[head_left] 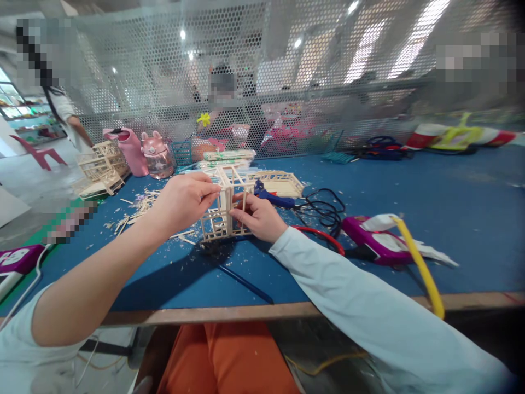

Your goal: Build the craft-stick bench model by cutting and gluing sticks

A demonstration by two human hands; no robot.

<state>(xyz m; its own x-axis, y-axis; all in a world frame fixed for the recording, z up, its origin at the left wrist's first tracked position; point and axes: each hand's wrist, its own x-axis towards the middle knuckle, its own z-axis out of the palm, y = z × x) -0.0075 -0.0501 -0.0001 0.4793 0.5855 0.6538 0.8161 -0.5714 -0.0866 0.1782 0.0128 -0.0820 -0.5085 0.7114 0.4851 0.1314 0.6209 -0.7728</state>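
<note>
A small wooden stick frame (pixel 226 210) stands upright on the blue table in front of me. My left hand (pixel 186 200) pinches its upper left edge between thumb and fingers. Lower down on the right side, my right hand (pixel 259 216) grips an upright post, some fingers hidden behind the sticks. Just behind my right hand lies a blue glue gun (pixel 275 198) with a black cable. A flat wooden piece with a railing (pixel 283 183) rests behind the frame. Loose sticks (pixel 141 210) are scattered to the left.
On the blue table (pixel 381 189) are a purple bag-like item (pixel 381 241) at right, a dark blue rod (pixel 246 283) near the front edge, a pink bottle (pixel 133 152), a clear jar (pixel 158 158) and another stick model (pixel 102 169). A perforated metal screen (pixel 164 71) stands behind.
</note>
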